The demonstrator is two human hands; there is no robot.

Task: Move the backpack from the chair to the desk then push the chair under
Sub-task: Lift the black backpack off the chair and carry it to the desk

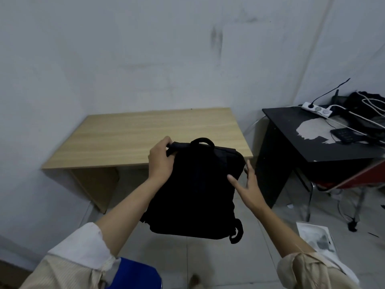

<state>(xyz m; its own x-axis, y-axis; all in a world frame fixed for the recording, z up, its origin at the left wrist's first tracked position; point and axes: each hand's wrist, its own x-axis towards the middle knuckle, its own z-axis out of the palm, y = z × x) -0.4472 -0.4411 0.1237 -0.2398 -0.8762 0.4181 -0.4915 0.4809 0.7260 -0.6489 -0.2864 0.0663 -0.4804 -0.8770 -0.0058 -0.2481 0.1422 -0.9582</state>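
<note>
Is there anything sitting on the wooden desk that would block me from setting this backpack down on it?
Nothing visible does. The wooden desk has a bare top, and the backpack is held up in front of its near edge by the left hand. The clutter lies on the black table to the right.

Wooden desk (133,130) — bare top; black table (312,147) carries cables, power strip (316,109).

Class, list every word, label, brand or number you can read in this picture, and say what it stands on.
None can be read.
Backpack: plain black, no label visible.
Dark device on the black table: key markings too small.
Paper on the floor: print blurred.
</note>
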